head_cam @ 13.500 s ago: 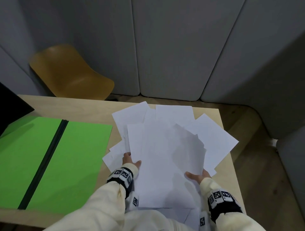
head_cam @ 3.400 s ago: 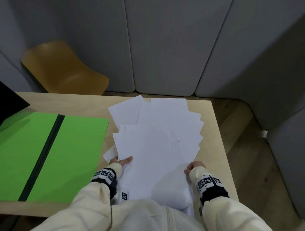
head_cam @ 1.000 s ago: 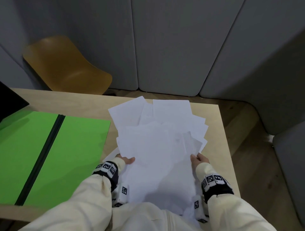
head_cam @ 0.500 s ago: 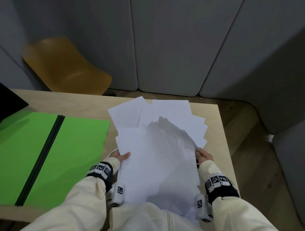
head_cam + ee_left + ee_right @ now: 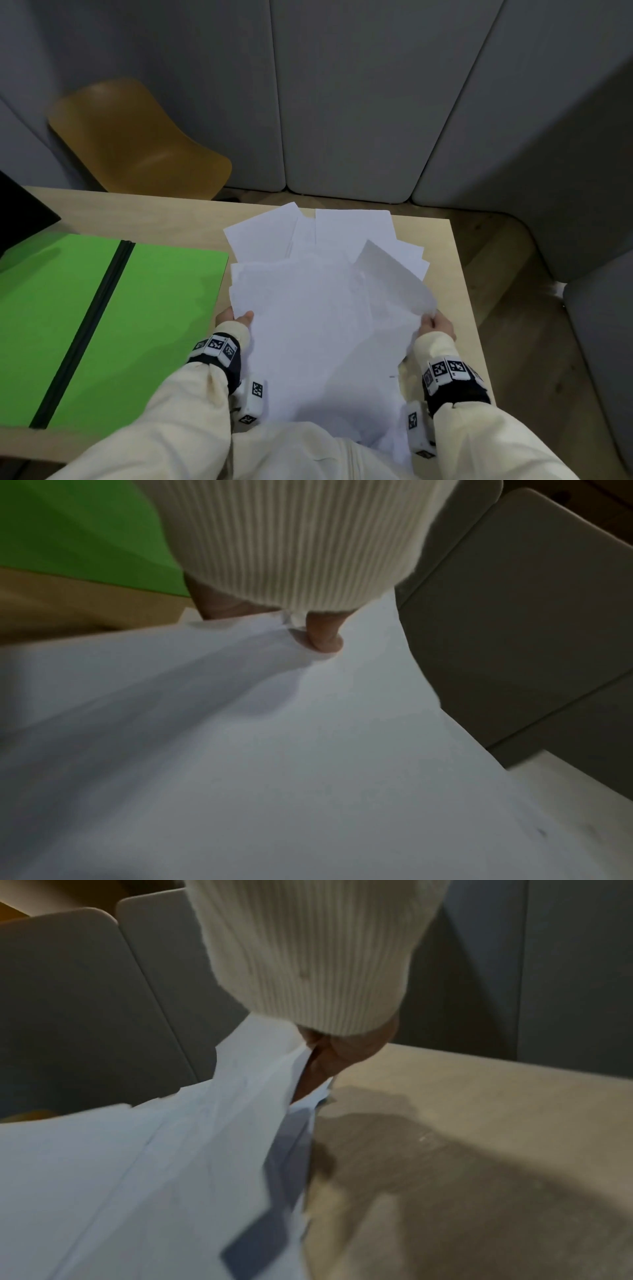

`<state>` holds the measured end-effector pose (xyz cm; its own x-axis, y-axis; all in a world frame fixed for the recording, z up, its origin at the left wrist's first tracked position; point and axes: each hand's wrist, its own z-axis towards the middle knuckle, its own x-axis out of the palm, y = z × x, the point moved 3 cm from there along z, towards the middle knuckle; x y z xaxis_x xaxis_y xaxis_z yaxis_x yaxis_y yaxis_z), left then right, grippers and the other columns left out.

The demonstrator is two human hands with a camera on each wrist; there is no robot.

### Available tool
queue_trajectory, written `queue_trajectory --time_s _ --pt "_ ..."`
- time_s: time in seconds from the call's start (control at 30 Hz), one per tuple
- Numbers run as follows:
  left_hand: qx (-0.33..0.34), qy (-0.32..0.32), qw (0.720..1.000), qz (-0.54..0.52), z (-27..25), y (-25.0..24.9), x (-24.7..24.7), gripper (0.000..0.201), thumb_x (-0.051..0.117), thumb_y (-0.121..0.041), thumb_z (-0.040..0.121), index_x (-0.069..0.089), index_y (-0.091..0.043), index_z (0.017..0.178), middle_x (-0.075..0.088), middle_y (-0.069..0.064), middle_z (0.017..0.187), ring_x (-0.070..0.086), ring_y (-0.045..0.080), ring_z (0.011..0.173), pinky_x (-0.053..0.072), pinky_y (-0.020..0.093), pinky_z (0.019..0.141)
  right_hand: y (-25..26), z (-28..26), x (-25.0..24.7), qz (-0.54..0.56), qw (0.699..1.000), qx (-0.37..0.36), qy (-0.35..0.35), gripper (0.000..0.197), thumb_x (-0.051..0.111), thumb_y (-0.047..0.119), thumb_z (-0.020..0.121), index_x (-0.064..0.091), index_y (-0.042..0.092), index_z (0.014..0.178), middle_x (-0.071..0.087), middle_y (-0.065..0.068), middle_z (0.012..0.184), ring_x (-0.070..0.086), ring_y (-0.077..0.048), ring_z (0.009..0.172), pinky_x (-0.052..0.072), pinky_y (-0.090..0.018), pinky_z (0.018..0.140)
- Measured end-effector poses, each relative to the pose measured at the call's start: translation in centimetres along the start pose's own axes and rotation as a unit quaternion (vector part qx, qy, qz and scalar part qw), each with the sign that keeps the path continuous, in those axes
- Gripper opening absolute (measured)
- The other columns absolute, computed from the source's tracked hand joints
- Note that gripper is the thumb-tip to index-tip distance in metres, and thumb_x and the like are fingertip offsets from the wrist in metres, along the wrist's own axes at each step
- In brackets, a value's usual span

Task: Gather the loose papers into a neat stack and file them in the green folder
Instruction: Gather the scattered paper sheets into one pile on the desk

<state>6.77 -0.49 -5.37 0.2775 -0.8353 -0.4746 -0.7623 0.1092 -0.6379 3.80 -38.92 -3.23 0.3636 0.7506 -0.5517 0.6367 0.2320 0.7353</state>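
Note:
A loose bundle of white papers (image 5: 318, 329) is lifted at its near end above the wooden table (image 5: 171, 219), its far edges uneven. My left hand (image 5: 236, 317) grips the bundle's left edge, thumb (image 5: 323, 639) on top of the sheets (image 5: 308, 750). My right hand (image 5: 438, 323) pinches the right edge, where the sheets (image 5: 171, 1164) fan apart around the fingers (image 5: 339, 1053). More white sheets (image 5: 308, 233) lie flat on the table beyond the bundle. The green folder (image 5: 102, 315) lies open to the left, a black spine down its middle.
A mustard-yellow chair (image 5: 137, 144) stands behind the table's far left. Grey padded wall panels (image 5: 342, 102) close in the back and right. A black object (image 5: 24, 216) overhangs the folder's far left corner. The table's right edge (image 5: 469, 308) runs close to my right hand.
Over the last second both hands slid outward along the bundle's sides, and the near end rose off the table. The right side of the sheets now curls up.

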Motion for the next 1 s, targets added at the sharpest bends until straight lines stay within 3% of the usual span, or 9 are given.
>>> queue_trajectory --time_s 0.2,0.3,0.4,0.47,0.6,0.73,0.83,0.9,1.0 --pt "-0.032 -0.053 0.997 -0.046 -0.7 -0.7 -1.6 0.051 0.043 -0.029 0.098 0.037 -0.003 0.141 0.04 0.009 0.149 0.037 0.02 0.139 0.028 0.024 0.111 -0.1 0.9 0.4 -0.068 0.993 -0.014 0.099 0.021 0.041 0.006 0.093 0.061 0.011 0.096 0.055 -0.009 0.086 0.049 -0.024 0.079 0.036 -0.027 0.075" --pt "-0.025 -0.007 0.999 -0.023 -1.5 -1.0 -0.4 0.051 0.054 -0.025 0.094 0.044 0.002 0.137 0.047 0.012 0.143 0.045 0.025 0.133 0.034 0.028 0.107 0.8 -0.6 1.9 -0.102 0.983 -0.023 0.15 0.023 0.039 0.005 0.092 0.055 0.011 0.075 0.051 -0.007 0.065 0.046 -0.024 0.073 0.035 -0.027 0.069" --pt "-0.012 0.058 0.998 -0.003 -1.8 -0.4 0.7 0.052 0.064 -0.014 0.088 0.047 0.004 0.134 0.052 0.017 0.137 0.053 0.026 0.121 0.037 0.029 0.098 1.3 -1.5 3.1 -0.031 0.989 -0.011 0.142 0.026 0.04 0.018 0.097 0.062 0.01 0.108 0.062 -0.012 0.098 0.056 -0.033 0.1 0.039 -0.03 0.084" --pt "0.002 0.128 0.992 0.013 -2.2 0.1 1.0 0.046 0.063 -0.011 0.089 0.052 0.004 0.131 0.055 0.019 0.133 0.054 0.02 0.11 0.034 0.022 0.088 0.9 -1.8 3.4 -0.001 0.994 0.029 0.107 0.034 0.037 0.029 0.099 0.054 0.01 0.12 0.056 -0.009 0.113 0.053 -0.032 0.116 0.036 -0.031 0.09" --pt "-0.012 0.14 0.989 0.04 -2.2 1.0 1.0 0.044 0.065 -0.011 0.087 0.056 0.004 0.127 0.056 0.02 0.133 0.057 0.027 0.115 0.037 0.026 0.09 -1.0 -1.4 3.1 -0.06 0.994 0.031 0.081 0.012 0.059 0.018 0.086 0.05 0.014 0.092 0.059 -0.01 0.09 0.057 -0.026 0.078 0.038 -0.025 0.072" --pt "-0.031 0.082 0.991 0.098 -2.6 0.8 0.8 0.054 0.055 -0.021 0.094 0.039 0.001 0.141 0.037 0.014 0.15 0.037 0.029 0.138 0.028 0.034 0.113 -1.3 -1.0 2.0 -0.114 0.991 0.006 0.064 0.014 0.065 0.012 0.082 0.055 0.011 0.074 0.057 -0.009 0.07 0.052 -0.024 0.064 0.04 -0.023 0.068" --pt "-0.034 0.08 0.99 0.108 -2.4 0.9 0.8 0.052 0.055 -0.021 0.093 0.043 0.001 0.139 0.041 0.013 0.148 0.04 0.03 0.136 0.03 0.035 0.113 -0.2 -1.5 1.1 -0.056 0.998 -0.025 -0.006 0.014 0.057 0.008 0.088 0.051 0.008 0.076 0.053 -0.009 0.071 0.045 -0.022 0.052 0.037 -0.023 0.058" --pt "-0.035 0.08 0.99 0.106 -2.1 1.1 0.9 0.045 0.055 -0.019 0.093 0.05 0.001 0.133 0.049 0.013 0.141 0.046 0.03 0.131 0.034 0.034 0.11 -0.1 -1.3 0.7 -0.011 0.998 -0.034 -0.059 0.011 0.051 0.006 0.091 0.051 0.008 0.081 0.052 -0.011 0.078 0.044 -0.024 0.058 0.035 -0.024 0.058" --pt "-0.04 0.088 0.991 0.094 -1.7 1.3 1.0 0.048 0.057 -0.024 0.092 0.05 -0.001 0.134 0.049 0.011 0.141 0.046 0.031 0.131 0.034 0.034 0.112 -0.4 -1.0 1.3 -0.039 0.999 -0.016 -0.014 0.009 0.048 0.003 0.091 0.055 0.008 0.09 0.053 -0.011 0.084 0.046 -0.024 0.065 0.042 -0.021 0.059"
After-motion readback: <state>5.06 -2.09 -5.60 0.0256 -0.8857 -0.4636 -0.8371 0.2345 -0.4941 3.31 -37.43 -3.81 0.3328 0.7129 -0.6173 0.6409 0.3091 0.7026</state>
